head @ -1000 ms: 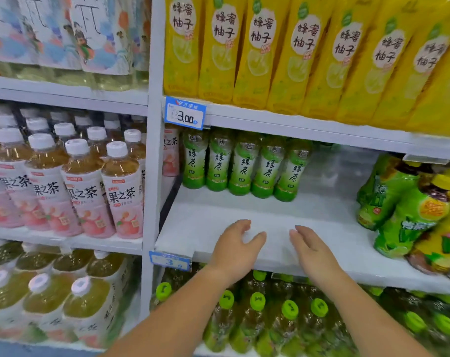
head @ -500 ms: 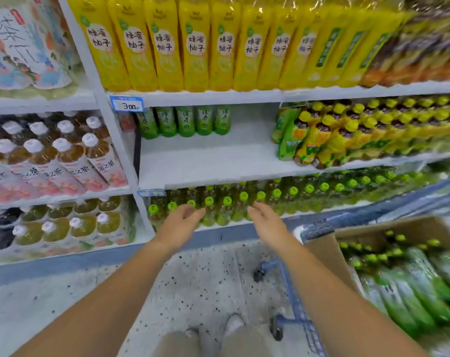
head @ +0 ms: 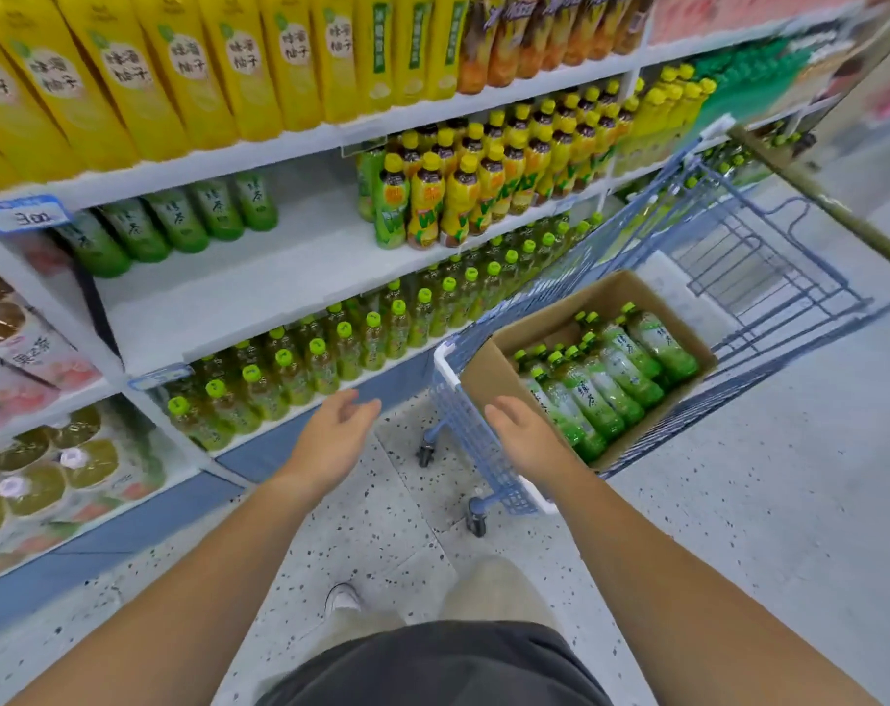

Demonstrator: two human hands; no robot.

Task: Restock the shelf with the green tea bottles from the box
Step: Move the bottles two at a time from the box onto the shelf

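Observation:
An open cardboard box (head: 489, 379) sits in a blue shopping cart (head: 483, 450) to my right. Several green tea bottles (head: 611, 374) lie in the box on their sides. A few more green tea bottles (head: 178, 221) stand at the back left of the white middle shelf (head: 259, 293), whose front is bare. My left hand (head: 333, 438) hangs over the floor, fingers relaxed, holding nothing. My right hand (head: 527, 430) hovers at the cart's near rim beside the box, also empty.
Yellow-labelled bottles (head: 203, 68) fill the top shelf. Yellow-capped bottles (head: 483, 180) crowd the right part of the middle shelf. Green-capped bottles (head: 361, 328) line the shelf below. The speckled floor (head: 382, 527) lies between me and the shelving.
My view has swung back and to the right, away from the shelf. Both hands have left the shelf edge and dropped toward the cart, and the box has come fully into sight.

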